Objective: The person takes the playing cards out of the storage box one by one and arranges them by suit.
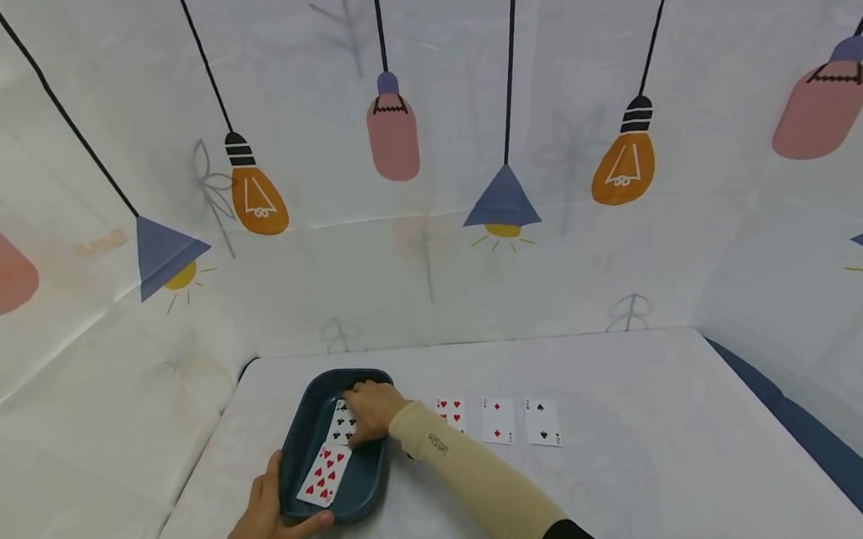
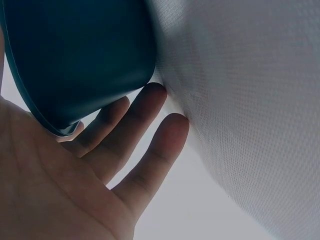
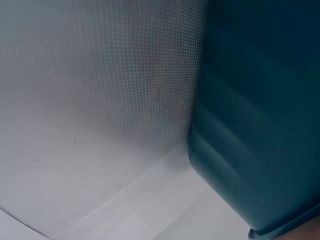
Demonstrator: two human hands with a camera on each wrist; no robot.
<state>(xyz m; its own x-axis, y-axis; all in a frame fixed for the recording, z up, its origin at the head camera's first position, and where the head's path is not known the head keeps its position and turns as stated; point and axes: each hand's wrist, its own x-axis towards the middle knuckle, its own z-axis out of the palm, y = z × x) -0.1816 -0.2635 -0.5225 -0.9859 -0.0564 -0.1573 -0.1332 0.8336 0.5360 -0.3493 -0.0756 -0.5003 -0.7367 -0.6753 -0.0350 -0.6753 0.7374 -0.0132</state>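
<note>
A dark teal tray (image 1: 365,479) rests on the white-covered table, left of centre. My left hand (image 1: 259,519) grips its near left corner, thumb along the near rim and fingers against the outer wall; the left wrist view shows those fingers beside the tray wall (image 2: 85,55). Reaching over the far right rim, my right hand (image 1: 375,409) holds a clubs playing card (image 1: 340,424) between thumb and fingers, covering its right part. Just nearer in the tray lies a hearts card (image 1: 325,476) face up. The right wrist view shows mostly the tray's outer side (image 3: 260,125).
Right of the tray, face-up cards form a row: a hearts card (image 1: 450,408) partly behind the right sleeve (image 1: 476,475), a two of diamonds (image 1: 498,421) and a two of spades (image 1: 543,422). A white sheet printed with lamps (image 1: 431,261) hangs behind the table (image 1: 677,453).
</note>
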